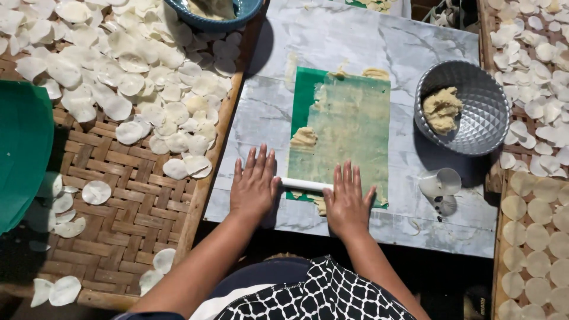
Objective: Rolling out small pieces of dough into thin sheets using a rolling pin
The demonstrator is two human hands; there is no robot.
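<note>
My left hand point(255, 185) and my right hand point(347, 198) lie flat, fingers spread, on a white roller point(303, 185) at the near edge of a green sheet point(303, 95). A thin, pale layer of dough point(349, 127) covers most of the sheet under clear film. A thicker lump of dough point(304, 137) sits at the sheet's left side. Bits of dough stick out at the far edge and under the roller. The sheet rests on a marbled grey board point(332, 41).
A silver faceted bowl point(483, 127) with a dough lump point(441, 109) stands right of the sheet, a small clear cup point(441, 184) near it. Woven trays left point(124, 207) and right point(496, 195) hold several pale dough discs. A blue bowl point(207, 22) is at top; a green basin point(24, 148) at left.
</note>
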